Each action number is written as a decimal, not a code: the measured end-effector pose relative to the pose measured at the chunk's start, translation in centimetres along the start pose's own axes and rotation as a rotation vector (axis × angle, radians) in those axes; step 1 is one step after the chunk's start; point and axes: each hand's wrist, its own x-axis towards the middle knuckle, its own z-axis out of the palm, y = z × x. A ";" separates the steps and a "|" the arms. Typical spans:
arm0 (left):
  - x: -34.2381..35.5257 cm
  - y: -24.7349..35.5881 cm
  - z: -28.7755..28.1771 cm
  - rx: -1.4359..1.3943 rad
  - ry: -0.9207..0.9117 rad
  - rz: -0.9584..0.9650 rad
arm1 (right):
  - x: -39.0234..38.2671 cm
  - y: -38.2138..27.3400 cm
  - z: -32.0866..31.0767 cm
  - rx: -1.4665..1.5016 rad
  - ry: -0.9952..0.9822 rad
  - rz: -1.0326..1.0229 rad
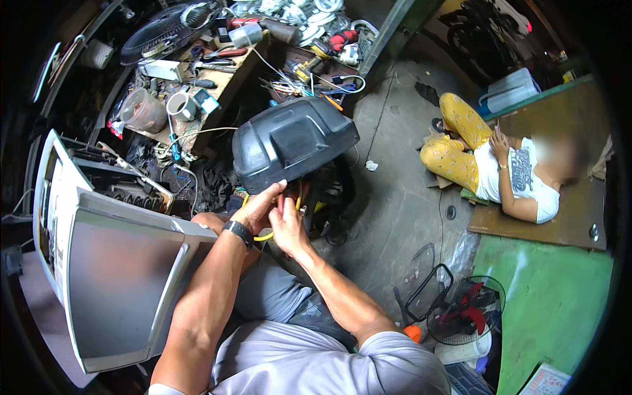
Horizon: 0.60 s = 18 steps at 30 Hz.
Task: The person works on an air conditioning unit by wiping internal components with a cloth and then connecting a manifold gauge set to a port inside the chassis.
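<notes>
A black moulded plastic casing [296,141] is tilted in front of me, its ridged outer face upward. My left hand [259,209], with a black band at the wrist, is closed at the casing's near edge, thumb against the rim. Close beside it, my right hand [288,227] is closed round a slim red handle-like piece [282,203], mostly covered by the fingers. Curved yellow strips [264,237], like cable or handles, show around both hands; what they belong to is hidden. The casing's underside is out of sight.
A cluttered workbench [227,79] holds a clear tub [143,110], a mug [181,106] and a yellow drill [305,69]. An opened grey-white appliance [125,276] stands close at left. Someone in yellow trousers [454,155] reclines at right. A fan [466,309] sits at lower right.
</notes>
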 end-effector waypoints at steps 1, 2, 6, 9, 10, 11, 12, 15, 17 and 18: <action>0.2 0.9 1.0 -0.104 -0.134 -0.027 | -0.2 0.2 0.4 -0.072 0.008 -0.066; 0.0 1.6 1.8 -0.192 -0.161 -0.154 | -0.9 0.8 1.0 -0.118 0.015 -0.077; -0.5 2.7 2.9 -0.019 0.010 -0.008 | -0.9 -0.6 0.0 -0.095 -0.072 -0.081; 0.1 3.7 0.5 -0.116 0.058 0.071 | -3.2 -3.0 -1.9 -0.288 -0.133 -0.262; -0.2 4.3 0.2 -0.089 0.024 0.104 | -3.4 -4.3 -3.8 -0.175 -0.216 -0.343; -0.4 4.6 -0.5 -0.054 0.059 0.130 | -3.3 -5.3 -6.2 -0.059 -0.305 -0.431; -0.9 5.4 -0.8 0.013 0.014 0.174 | -2.7 -4.2 -8.1 0.238 -0.504 -0.277; -3.1 8.7 -0.5 0.033 -0.006 0.241 | -0.3 5.3 -10.5 1.238 -0.811 0.191; -3.9 10.7 1.1 0.042 0.089 0.203 | 2.0 13.7 -8.3 0.650 -0.255 0.375; -3.9 11.3 2.3 0.026 0.074 0.200 | 3.1 19.6 -6.4 0.299 0.029 0.355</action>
